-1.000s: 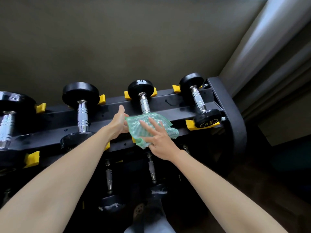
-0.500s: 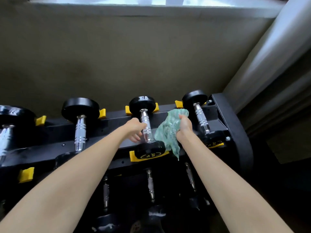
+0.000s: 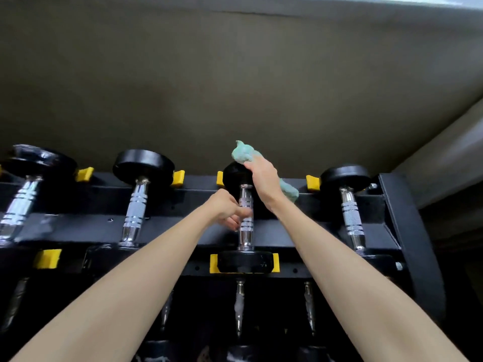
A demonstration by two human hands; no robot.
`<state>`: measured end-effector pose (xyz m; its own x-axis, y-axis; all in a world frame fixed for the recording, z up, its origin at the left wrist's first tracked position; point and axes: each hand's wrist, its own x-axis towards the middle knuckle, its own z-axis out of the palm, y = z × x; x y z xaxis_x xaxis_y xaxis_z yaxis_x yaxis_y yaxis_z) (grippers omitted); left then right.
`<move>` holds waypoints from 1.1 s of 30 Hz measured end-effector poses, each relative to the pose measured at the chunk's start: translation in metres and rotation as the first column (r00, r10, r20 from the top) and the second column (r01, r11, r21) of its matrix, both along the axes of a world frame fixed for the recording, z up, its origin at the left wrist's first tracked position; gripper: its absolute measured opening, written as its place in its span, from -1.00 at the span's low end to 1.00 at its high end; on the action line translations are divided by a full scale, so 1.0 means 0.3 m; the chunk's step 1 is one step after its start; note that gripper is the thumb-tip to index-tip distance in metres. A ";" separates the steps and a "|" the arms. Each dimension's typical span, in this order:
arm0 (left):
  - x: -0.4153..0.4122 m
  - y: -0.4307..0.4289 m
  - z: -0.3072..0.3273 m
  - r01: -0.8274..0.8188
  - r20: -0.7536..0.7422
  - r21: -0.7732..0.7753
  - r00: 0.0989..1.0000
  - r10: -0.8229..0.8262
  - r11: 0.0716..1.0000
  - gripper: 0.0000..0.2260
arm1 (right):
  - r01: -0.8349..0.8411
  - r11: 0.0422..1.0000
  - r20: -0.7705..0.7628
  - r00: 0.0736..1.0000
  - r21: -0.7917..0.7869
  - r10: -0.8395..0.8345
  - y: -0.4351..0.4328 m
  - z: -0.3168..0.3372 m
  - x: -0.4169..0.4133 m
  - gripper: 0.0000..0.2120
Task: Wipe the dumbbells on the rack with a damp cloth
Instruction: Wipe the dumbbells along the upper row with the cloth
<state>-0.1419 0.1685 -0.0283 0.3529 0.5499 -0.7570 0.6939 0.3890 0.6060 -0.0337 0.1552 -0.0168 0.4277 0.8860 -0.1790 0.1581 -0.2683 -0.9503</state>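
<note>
One olive wall (image 3: 235,87) behind, black rack (image 3: 407,231), four dumbbells (image 3: 137,205) on its top tier, left hand (image 3: 227,207) curled round the third dumbbell (image 3: 244,262) at its handle, right hand (image 3: 264,178) clutching a bunched green cloth (image 3: 243,154) on its far head, yellow cradles (image 3: 179,177), near-head marking unreadable.

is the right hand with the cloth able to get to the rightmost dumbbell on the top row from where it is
Probably yes: the right hand holds the cloth against the neighbouring dumbbell, which the left hand grips, and nothing stands between it and the rightmost dumbbell.
</note>
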 end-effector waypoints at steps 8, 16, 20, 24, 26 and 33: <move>-0.064 -0.016 -0.002 0.015 0.090 -0.097 0.996 -0.006 0.995 -0.83 | -0.313 0.949 0.048 0.948 -0.035 0.314 -0.104 -0.050 0.025 -0.34; -0.117 -0.019 0.001 -0.094 -0.060 0.157 0.993 0.104 0.983 -0.72 | -0.354 0.922 -0.193 0.927 -0.158 0.322 -0.262 -0.046 -0.049 -0.31; -0.075 -0.051 0.016 -0.029 0.002 0.377 1.000 0.031 0.926 -0.81 | -0.465 0.846 -0.333 0.866 -0.260 0.373 -0.284 0.014 -0.012 -0.37; -0.082 -0.125 0.034 0.291 -0.124 0.166 0.954 -0.273 0.942 -0.74 | -0.461 0.820 -0.389 0.862 -0.338 0.324 -0.372 0.015 0.039 -0.70; -0.106 -0.156 0.030 0.346 -0.132 0.184 0.936 -0.326 0.920 -0.69 | -0.421 0.846 -0.408 0.871 -0.329 0.275 -0.409 0.006 0.055 -0.67; -0.142 -0.207 0.104 0.384 -0.125 0.318 0.923 -0.363 0.867 -0.78 | -0.386 0.874 -0.225 0.917 -0.295 0.329 -0.503 0.073 -0.009 -0.77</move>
<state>-0.1844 0.1062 0.0028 0.5426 0.6070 -0.5807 0.7856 -0.1220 0.6066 -0.0364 0.0042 0.0052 0.0325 0.8512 -0.5238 0.1541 -0.5221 -0.8389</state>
